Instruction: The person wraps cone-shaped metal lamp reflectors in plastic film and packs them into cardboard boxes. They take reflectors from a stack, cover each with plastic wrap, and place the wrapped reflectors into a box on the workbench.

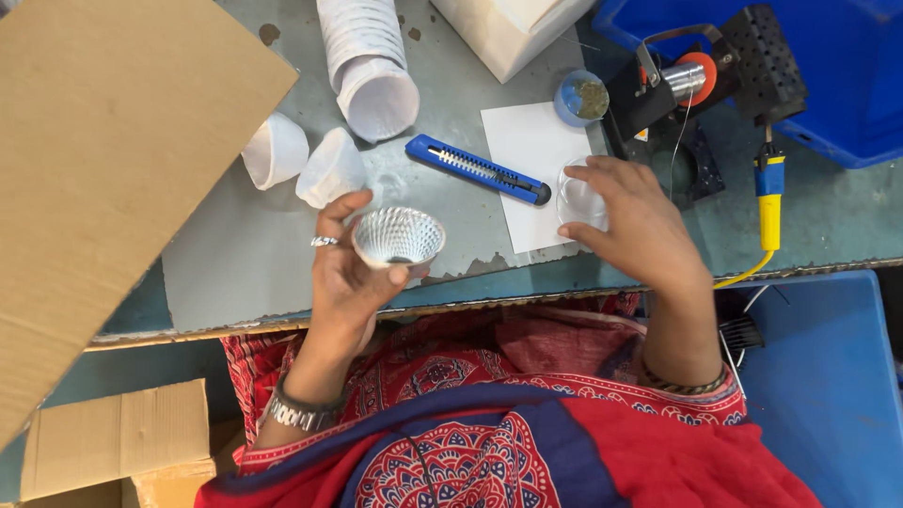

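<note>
A knife (478,169) lies on the bench (235,263) between the left hand (346,273) and right hand (632,221). Two cups (303,160) sit just beyond the left hand. A soldering iron (769,193) lies right of the right hand.

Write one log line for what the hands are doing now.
left hand: holds faceted reflector cup | right hand: on clear lens disc | bench: blue utility knife

Cardboard sheet (113,160) runs off the top and left edges; full extent unknown. Stack of white cups (365,52) cut by the top edge, count not readable. White block (513,28) cropped at top. Blue bin (837,66) cropped at top and right. Clear disc (578,199) partly covered by the right hand (635,226); its far rim hidden under the fingers. Soldering iron (769,193) tip hidden behind its black stand (762,61). Contents of small blue tub (581,97) too small to identify. Left wrist's watch (299,412) face turned away.
</note>
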